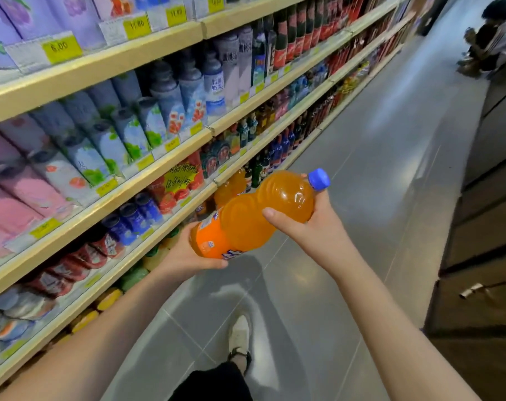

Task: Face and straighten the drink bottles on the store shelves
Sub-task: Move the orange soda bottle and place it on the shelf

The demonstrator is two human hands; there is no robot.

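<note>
I hold a large orange soda bottle (254, 215) with a blue cap (319, 178) out in the aisle, tilted with the cap up and to the right. My left hand (185, 253) cups its labelled base from below. My right hand (306, 224) grips the upper body just under the neck. More orange bottles (231, 185) stand on the low shelf right behind it. Rows of drink bottles fill the wooden shelves (147, 180) on my left.
Shelves with yellow price tags (61, 47) run along the left into the distance. The grey tiled aisle floor (376, 175) stretches ahead. Dark cabinets (483, 256) line the right side. A person (492, 39) crouches at the far end. My shoe (240, 334) is below.
</note>
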